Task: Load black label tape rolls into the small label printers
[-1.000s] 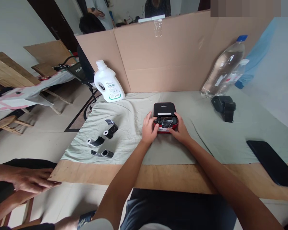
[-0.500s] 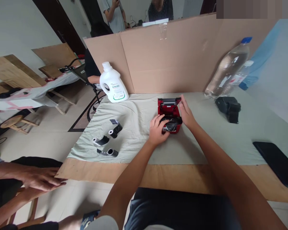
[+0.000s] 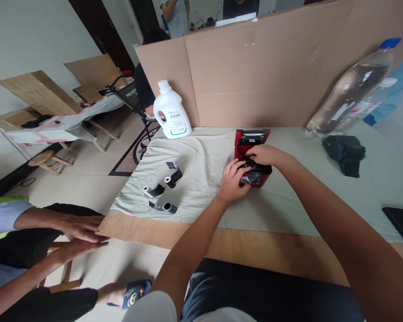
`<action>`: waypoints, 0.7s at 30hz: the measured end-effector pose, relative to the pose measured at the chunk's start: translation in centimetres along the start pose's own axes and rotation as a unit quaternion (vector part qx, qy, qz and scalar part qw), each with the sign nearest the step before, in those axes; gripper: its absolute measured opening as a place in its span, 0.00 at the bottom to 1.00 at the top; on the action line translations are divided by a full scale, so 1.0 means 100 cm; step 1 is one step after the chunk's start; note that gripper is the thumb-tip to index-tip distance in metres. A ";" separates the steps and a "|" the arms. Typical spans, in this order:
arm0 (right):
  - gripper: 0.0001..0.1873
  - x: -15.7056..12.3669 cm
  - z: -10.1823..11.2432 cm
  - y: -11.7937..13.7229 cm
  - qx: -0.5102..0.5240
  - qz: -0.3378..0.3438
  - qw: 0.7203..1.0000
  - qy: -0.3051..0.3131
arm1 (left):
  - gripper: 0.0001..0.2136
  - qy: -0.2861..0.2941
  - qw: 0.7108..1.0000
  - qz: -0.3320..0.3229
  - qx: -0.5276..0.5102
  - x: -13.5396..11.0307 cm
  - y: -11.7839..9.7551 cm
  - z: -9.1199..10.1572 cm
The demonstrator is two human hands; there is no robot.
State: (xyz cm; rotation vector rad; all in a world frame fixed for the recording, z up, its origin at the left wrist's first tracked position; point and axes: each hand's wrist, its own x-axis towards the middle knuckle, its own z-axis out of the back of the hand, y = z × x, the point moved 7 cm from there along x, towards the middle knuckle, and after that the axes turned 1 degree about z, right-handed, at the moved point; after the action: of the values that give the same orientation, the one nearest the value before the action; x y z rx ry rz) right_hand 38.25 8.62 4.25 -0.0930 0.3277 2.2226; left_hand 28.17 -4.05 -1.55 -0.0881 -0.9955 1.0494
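Observation:
A red and black portable printer (image 3: 265,180) sits on the cloth in front of me with its lid (image 3: 253,135) raised at the far side. My left hand (image 3: 234,181) grips its near left part, the fingers lying over the black top. From the right, my right hand (image 3: 267,155) reaches into the open compartment; its fingers are bent together, and their tips are hidden. Left of the printer lie three small rolls: a roll with a dark strip (image 3: 153,191), a roll by a curled strip (image 3: 170,181) and a dark roll (image 3: 169,207).
A white detergent bottle (image 3: 173,114) stands before the cardboard screen (image 3: 228,85). To the right are a large water bottle (image 3: 352,89), a smaller bottle, a black case (image 3: 345,152) and a dark flat object (image 3: 401,223). Another person's hands (image 3: 82,232) rest near the table's left corner.
My right hand has moved from the raised lid's right side down into the compartment. My left hand stays on the printer. The view has shifted, so things on the table appear farther right.

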 end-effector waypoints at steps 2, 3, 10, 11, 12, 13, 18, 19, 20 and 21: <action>0.14 0.010 0.001 0.011 -0.060 -0.037 0.994 0.081 | 0.23 -0.001 1.000 0.000 -0.002 0.000 0.000 0.001; 0.13 0.013 0.002 0.017 -0.073 -0.055 0.990 0.109 | 0.23 -0.002 1.000 -0.002 -0.004 0.000 0.000 0.001; 0.08 0.022 0.000 0.026 -0.043 -0.087 0.986 0.135 | 0.24 0.007 1.000 -0.002 -0.002 -0.001 0.001 -0.002; 0.07 0.019 0.001 0.022 -0.030 -0.085 0.989 0.120 | 0.25 0.004 1.000 -0.005 -0.002 -0.001 0.001 -0.002; 0.06 0.014 0.004 0.016 -0.012 -0.080 0.992 0.098 | 0.25 -0.003 1.000 -0.009 -0.001 -0.001 0.002 -0.002; 0.03 0.008 0.008 0.011 0.018 -0.070 0.995 0.071 | 0.26 -0.011 1.000 -0.012 -0.002 0.000 0.002 -0.001; 0.10 -0.035 0.031 -0.002 0.318 -0.019 0.941 -0.111 | 0.37 -0.086 0.995 0.005 -0.057 0.002 0.012 0.008; 0.11 -0.040 0.037 0.000 0.358 -0.018 0.920 -0.157 | 0.39 -0.102 0.992 0.013 -0.075 0.002 0.014 0.009; 0.14 -0.042 0.042 0.005 0.385 -0.021 0.900 -0.205 | 0.40 -0.114 0.989 0.024 -0.090 0.002 0.017 0.010; 0.16 -0.040 0.047 0.012 0.403 -0.023 0.881 -0.245 | 0.39 -0.122 0.987 0.041 -0.100 0.001 0.020 0.010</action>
State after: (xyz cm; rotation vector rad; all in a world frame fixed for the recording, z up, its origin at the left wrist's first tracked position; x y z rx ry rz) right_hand 40.02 6.08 9.80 0.8832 0.9115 1.8103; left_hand 26.11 -3.27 -1.89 -0.1693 -1.3283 1.0487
